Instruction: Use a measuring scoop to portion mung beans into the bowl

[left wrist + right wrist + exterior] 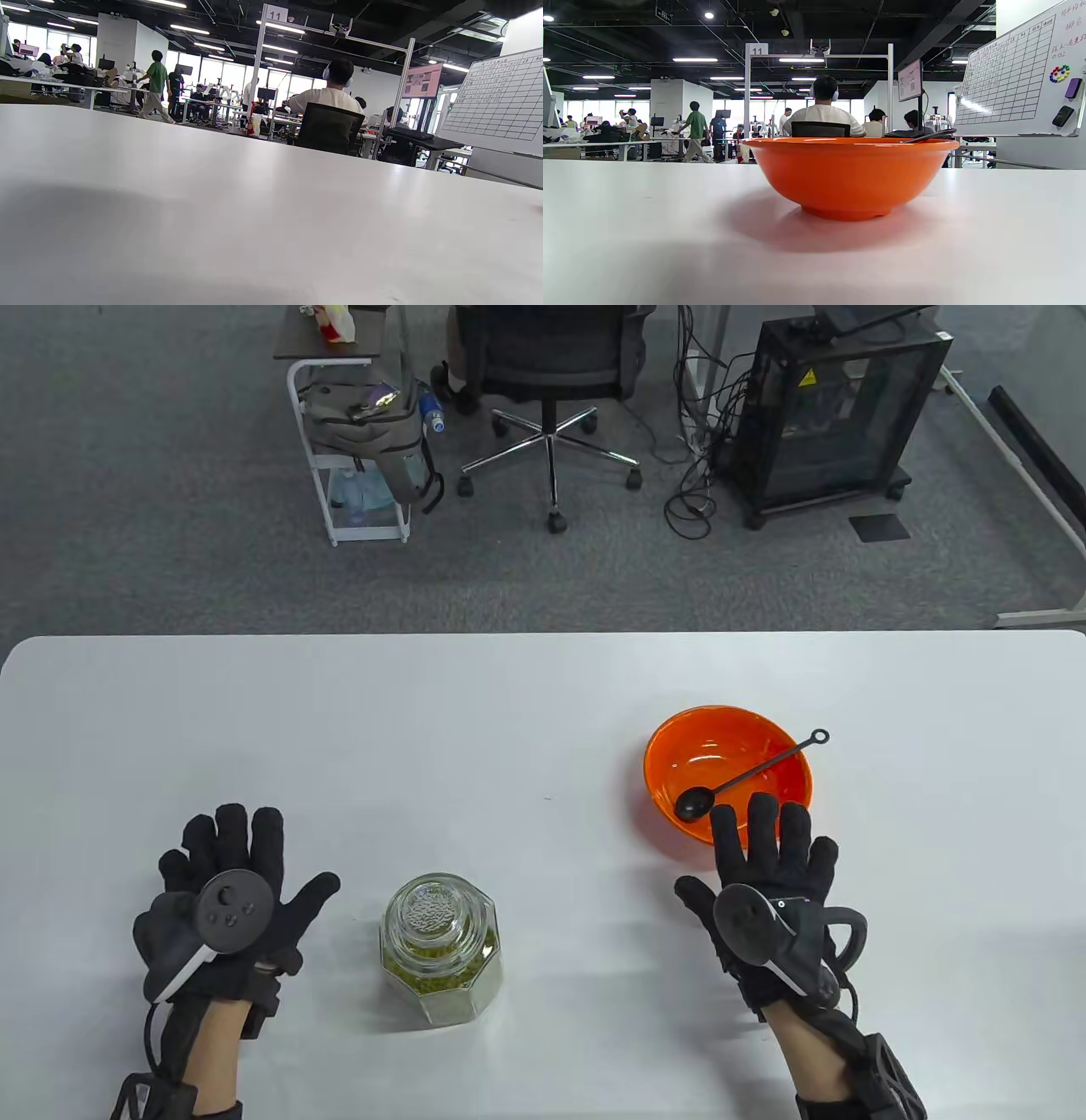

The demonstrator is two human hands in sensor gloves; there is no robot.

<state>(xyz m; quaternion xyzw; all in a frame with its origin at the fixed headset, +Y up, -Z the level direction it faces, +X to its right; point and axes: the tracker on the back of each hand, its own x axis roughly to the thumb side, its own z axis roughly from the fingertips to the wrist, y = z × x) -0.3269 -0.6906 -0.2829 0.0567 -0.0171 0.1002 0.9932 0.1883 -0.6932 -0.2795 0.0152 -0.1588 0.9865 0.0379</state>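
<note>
Starting with the table view: one left hand (222, 899) and one right hand (768, 891), both palm-down with fingers spread and straight on the white tabletop (543, 712), gripping nothing, a ready pose by the look of it, with the portioning not yet begun. One glass jar (441, 950) of mung beans (433, 976), lid (434, 909) on, stands near the left hand's thumb side, between the two hands; the closed lid probably keeps the beans in until scooping. One orange bowl (728, 774) sits just beyond the right hand's fingertips, which overlap its near rim from above; whether they touch cannot be told. One black measuring scoop (747, 779) lies in it, cup inside, handle propped over the far rim, likely parked within the right hand's reach.

Left wrist view: bare tabletop ahead of the hand; no fingers, no task items.

Right wrist view: one bowl (850, 176) directly ahead, the scoop handle (931, 136) just clearing its rim; beans and fingers out of view
</note>
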